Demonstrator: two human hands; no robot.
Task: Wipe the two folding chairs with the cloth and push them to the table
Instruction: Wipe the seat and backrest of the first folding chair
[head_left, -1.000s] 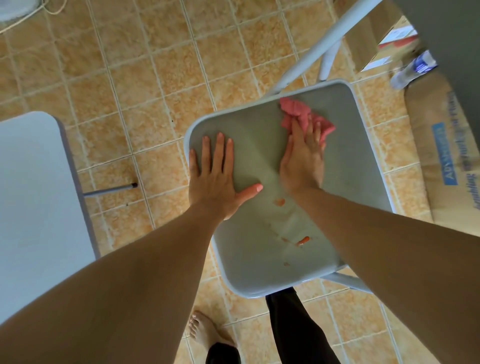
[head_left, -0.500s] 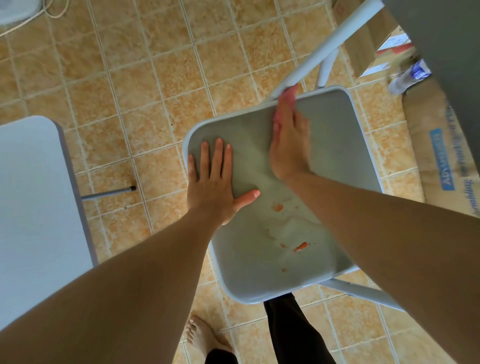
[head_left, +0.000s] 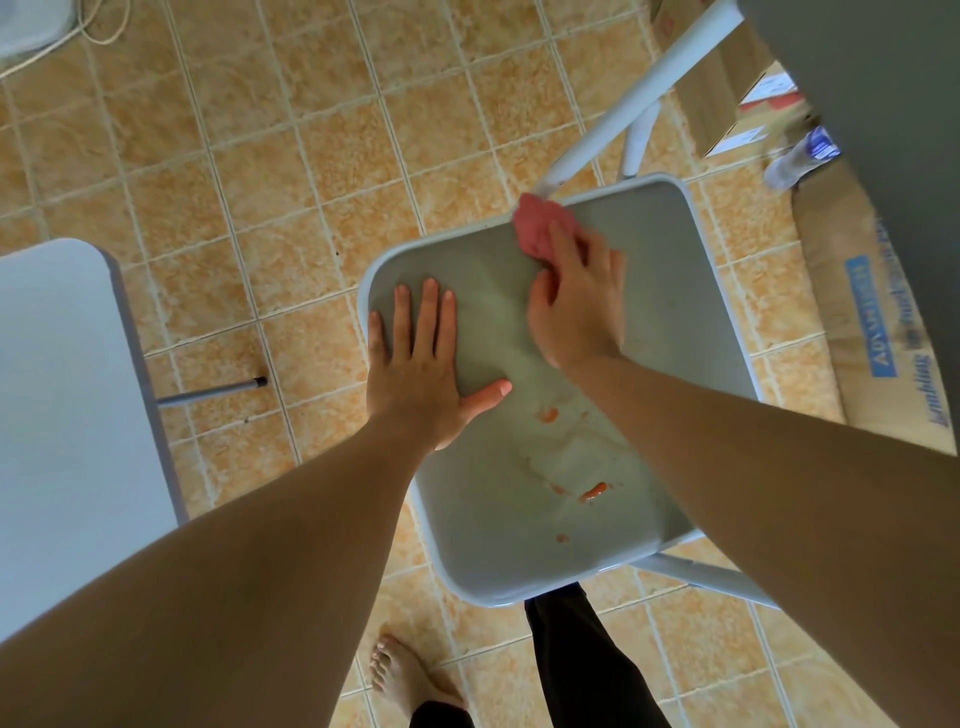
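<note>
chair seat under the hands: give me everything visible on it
The chair seat is a pale grey, smooth, hard-looking panel with rounded corners and a raised rim, seen from above on white tubular legs. Orange-red smears and drops dot its near half, unwiped. The left hand lies flat, fingers spread, at its left edge. The right hand presses a pink cloth against the far edge.

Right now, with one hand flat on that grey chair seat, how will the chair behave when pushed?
The chair probably slides easily: thin tube legs on smooth floor tiles. It likely feels light and may skew or tip, which would explain the left hand bracing the seat while the right hand wipes.
</note>
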